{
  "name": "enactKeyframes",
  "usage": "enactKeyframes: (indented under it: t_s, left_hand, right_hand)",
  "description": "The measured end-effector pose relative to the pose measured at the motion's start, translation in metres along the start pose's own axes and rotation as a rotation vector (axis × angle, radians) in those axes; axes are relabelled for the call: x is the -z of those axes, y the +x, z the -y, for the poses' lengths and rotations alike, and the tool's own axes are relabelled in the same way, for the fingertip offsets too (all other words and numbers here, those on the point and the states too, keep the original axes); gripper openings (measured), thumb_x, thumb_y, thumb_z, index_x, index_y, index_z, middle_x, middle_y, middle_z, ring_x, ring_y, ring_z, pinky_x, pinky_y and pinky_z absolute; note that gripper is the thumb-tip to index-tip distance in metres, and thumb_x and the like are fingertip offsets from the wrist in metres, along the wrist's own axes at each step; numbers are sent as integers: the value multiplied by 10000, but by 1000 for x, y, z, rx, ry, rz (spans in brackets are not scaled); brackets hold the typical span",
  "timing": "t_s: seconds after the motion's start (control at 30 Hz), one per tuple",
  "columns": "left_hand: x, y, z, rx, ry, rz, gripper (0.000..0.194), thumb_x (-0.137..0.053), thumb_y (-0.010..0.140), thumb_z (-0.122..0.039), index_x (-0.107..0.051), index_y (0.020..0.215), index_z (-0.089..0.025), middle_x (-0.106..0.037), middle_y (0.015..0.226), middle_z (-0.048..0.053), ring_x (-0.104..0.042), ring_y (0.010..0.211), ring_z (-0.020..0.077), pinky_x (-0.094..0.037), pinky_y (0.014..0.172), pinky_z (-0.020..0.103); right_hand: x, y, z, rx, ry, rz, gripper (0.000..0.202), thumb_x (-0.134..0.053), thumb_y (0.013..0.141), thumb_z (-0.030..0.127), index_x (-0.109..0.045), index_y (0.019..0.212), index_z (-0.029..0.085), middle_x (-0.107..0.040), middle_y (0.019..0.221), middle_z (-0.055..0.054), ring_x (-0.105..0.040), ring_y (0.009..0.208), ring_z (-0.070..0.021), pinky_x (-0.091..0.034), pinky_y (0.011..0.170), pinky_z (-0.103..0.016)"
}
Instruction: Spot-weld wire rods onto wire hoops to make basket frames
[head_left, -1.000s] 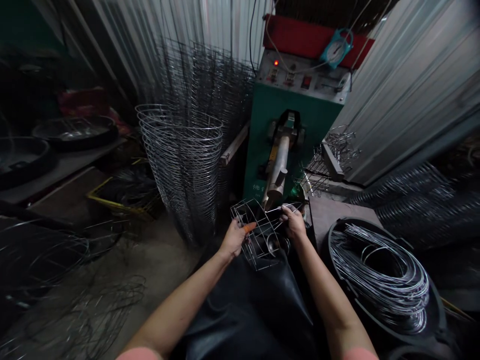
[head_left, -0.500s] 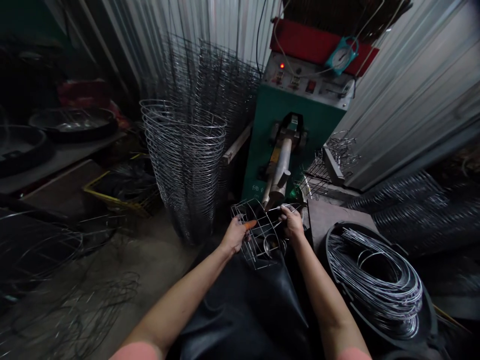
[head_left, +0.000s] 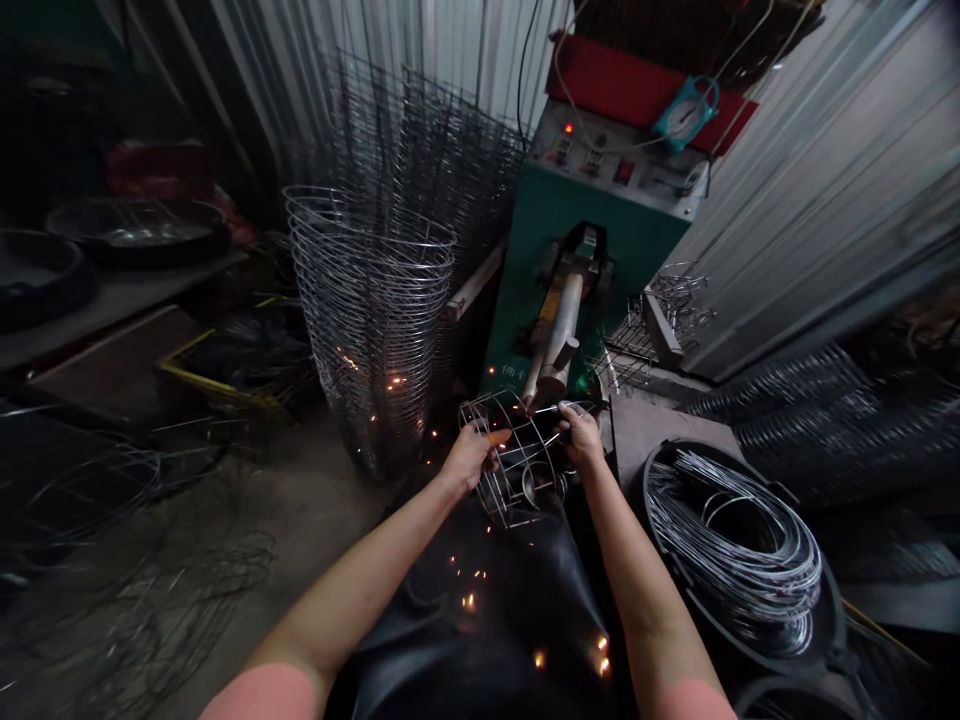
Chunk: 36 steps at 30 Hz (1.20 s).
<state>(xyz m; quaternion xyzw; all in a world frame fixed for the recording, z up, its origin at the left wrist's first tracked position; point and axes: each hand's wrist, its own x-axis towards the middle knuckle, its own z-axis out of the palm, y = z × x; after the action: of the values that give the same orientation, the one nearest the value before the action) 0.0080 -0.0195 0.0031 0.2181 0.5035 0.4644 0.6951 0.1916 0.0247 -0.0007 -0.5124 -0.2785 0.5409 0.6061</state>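
A small wire basket is held under the metal electrode arm of a green machine. My left hand is closed on the basket's left side, with an orange-tipped finger or cover pointing right. On the right, my right hand pinches the wire at the basket's upper right edge. The electrode's tip meets the basket's wires between my hands. Sparks fly over the black apron and to the left.
Tall stacked wire baskets stand left of the machine. A black tub with coiled wire is at the right. A yellow-rimmed crate sits at the left, and loose wires lie on the floor.
Bright sparks have appeared around the electrode, the apron and the stacked baskets. The held basket has tilted slightly; both hands keep their hold.
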Motion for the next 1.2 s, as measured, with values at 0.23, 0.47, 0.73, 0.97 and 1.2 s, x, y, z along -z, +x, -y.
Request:
enactKeyframes:
  t_s: [0.23,0.47,0.73,0.97,1.2]
  left_hand:
    - [7,1,-3,30,-49,134,496,-723,616,-253,-450,1022,-176,-523,634,-37,-518,486,88,-388,431,195]
    - [8,5,-2,41,-52,89,531,-714,635,-201,-425,1078,-150,-532,652,-27,-493,468,74,-407,444,205]
    - [8,3,2,19,-138,123,584,-726,567,-89,-406,1049,-172,-553,727,-16,-547,575,104,-514,557,316]
    - [2,3,6,-5,-205,84,551,-718,538,-73,-445,1005,-180,-508,644,-57,-462,481,58,-459,484,232]
    - [5,-1,8,-57,-250,48,536,-712,513,-94,-451,973,-185,-506,644,-70,-458,469,53,-431,471,216]
  right_hand:
    - [0,2,3,-29,-18,2,286,-745,489,268,-525,645,172,-517,521,82,-319,356,-12,-266,320,-141]
    - [2,1,1,-25,-86,46,285,-741,557,305,-515,676,180,-441,452,100,-312,332,-20,-263,319,-157]
    - [-4,-2,4,-24,-20,-1,298,-757,541,268,-502,665,176,-496,531,86,-350,365,-10,-287,326,-126]
    - [-2,-2,-3,-6,-15,50,357,-772,527,375,-522,691,179,-520,557,70,-430,422,-37,-330,344,-128]
    - [-6,3,-7,-7,10,80,357,-761,540,394,-534,709,177,-489,540,74,-421,420,-38,-328,348,-134]
